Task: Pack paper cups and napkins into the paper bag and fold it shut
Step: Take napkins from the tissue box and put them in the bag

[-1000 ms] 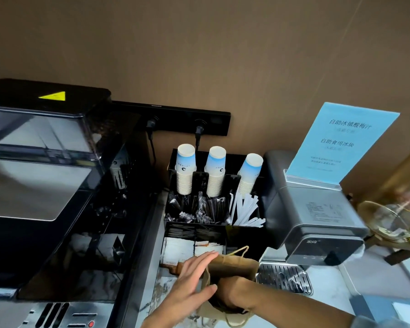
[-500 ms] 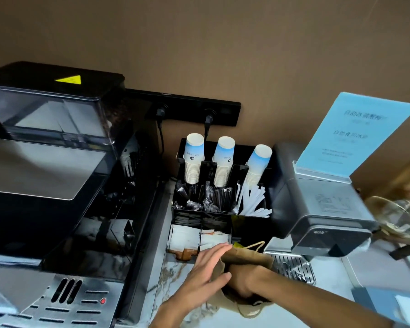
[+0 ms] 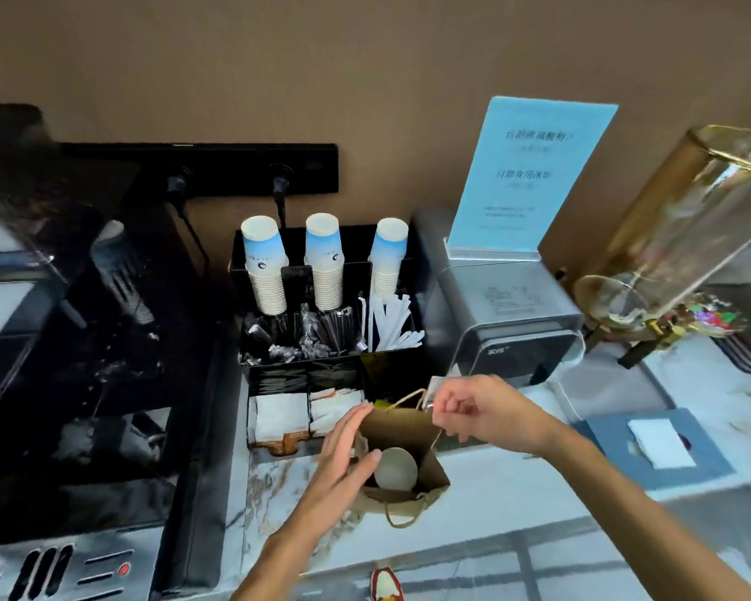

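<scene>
Paper bag (image 3: 402, 435) between hands, cup (image 3: 395, 468) inside

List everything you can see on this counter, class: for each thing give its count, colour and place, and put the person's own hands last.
paper bag: one, brown, open, on the counter at centre
cup: one, white, inside the bag
cup stacks: three, white and blue, back of the black organiser
straws: several, white wrapped, organiser's right section
napkins: white, organiser's front trays
sign: one, light blue, on the grey machine
grey machine: one, right of the organiser
left hand: flat against the bag's left side
right hand: at the bag's far rim, fingers curled
</scene>
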Action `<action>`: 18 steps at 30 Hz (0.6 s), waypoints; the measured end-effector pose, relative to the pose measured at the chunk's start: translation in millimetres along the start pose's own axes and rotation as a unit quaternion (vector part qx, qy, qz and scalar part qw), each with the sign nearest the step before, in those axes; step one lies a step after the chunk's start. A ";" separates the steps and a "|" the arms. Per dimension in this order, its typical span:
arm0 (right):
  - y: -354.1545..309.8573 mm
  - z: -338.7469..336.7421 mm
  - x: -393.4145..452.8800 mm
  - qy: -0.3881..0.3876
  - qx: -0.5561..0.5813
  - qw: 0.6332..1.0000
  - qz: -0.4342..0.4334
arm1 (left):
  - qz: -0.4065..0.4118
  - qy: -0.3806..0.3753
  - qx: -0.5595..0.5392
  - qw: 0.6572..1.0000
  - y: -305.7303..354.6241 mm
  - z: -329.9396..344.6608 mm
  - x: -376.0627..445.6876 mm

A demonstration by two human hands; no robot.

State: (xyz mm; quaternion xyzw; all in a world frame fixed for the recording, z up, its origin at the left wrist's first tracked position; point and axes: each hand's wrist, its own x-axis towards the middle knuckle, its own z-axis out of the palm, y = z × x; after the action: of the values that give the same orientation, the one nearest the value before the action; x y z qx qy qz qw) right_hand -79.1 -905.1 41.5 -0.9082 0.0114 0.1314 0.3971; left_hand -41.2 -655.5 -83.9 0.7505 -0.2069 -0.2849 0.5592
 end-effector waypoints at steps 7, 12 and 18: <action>119.3 -5.6 -80.8 0.169 0.242 0.942 0.163 | 0.004 0.029 0.009 1.000 3.0 26.7 11.2; 220.3 -31.7 -117.2 0.302 0.260 0.859 0.321 | -0.007 0.039 0.013 0.999 4.6 36.1 13.6; 315.2 -98.4 -132.4 0.290 0.199 0.819 0.453 | -0.022 0.077 0.004 0.997 9.6 46.5 9.1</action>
State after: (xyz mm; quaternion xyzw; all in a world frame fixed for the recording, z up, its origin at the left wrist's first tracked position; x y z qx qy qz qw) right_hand -223.7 -1203.2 -88.2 -0.6978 0.5623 0.0214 0.4431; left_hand -65.0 -697.5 -86.3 0.7767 -0.1478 -0.2382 0.5641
